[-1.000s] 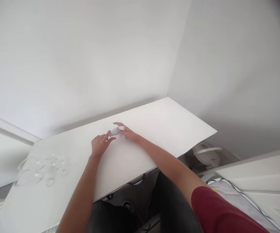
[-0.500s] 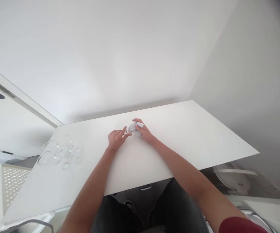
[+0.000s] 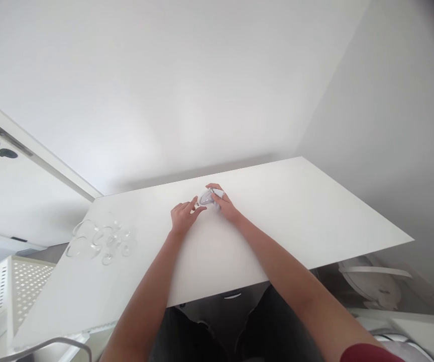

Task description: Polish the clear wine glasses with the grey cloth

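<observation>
A clear glass (image 3: 205, 197), seemingly a stemmed one, is held above the far middle of the white table (image 3: 277, 211). My right hand (image 3: 222, 200) is wrapped about its right end, with a white cloth (image 3: 217, 192) bunched between fingers and glass. At the other end, the thumb and fingers of my left hand (image 3: 185, 212) close around the narrow part of the glass; the exact contact is too small to make out. Several clear stemmed glasses (image 3: 109, 239) stand grouped on the table's left side.
A white wall (image 3: 187, 90) rises behind the table. To the left are a door with dark handles (image 3: 8, 153) and a white perforated basket (image 3: 28, 281). A curved grey bar (image 3: 59, 341) shows at lower left. Below the table's right edge lies a round white object (image 3: 375, 286).
The whole view has shifted slightly, so the table and glasses appear a little farther right. Both hands keep nearly the same hold on the glass and cloth.
</observation>
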